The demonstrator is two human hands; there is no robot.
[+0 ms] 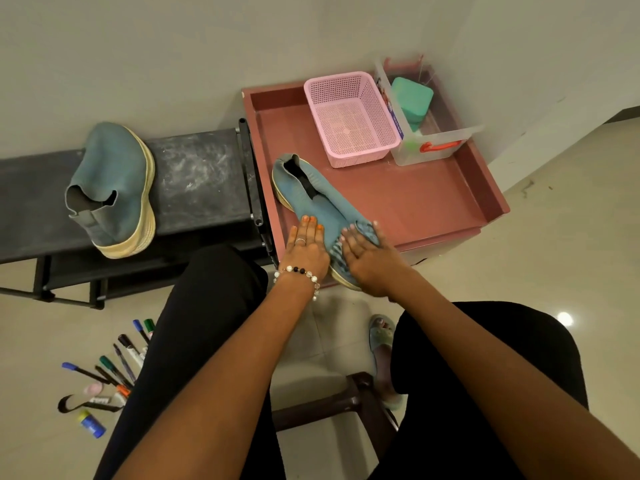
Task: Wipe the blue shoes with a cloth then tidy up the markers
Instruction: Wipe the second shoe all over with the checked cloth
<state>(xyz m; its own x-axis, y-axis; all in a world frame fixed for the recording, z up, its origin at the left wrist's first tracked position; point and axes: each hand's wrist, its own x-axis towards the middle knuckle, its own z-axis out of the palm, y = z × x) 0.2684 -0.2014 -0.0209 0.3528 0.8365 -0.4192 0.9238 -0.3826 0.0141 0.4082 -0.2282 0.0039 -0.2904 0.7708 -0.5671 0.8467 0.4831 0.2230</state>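
One blue shoe (313,194) lies on the red tray table (433,199), toe pointing toward me. My left hand (306,249) lies flat on the shoe's near left side, fingers straight. My right hand (367,258) presses a blue patterned cloth (365,232) onto the toe, fingers spread over it. The second blue shoe (114,181) lies on its side on the black bench (201,181) to the left. Several markers (121,362) are scattered on the floor at lower left, beside my left leg.
A pink mesh basket (349,116) and a clear box (433,143) holding a teal item stand at the back of the tray. A glue stick (91,424) and a black strap (86,405) lie near the markers. A dark stool (346,400) is under me.
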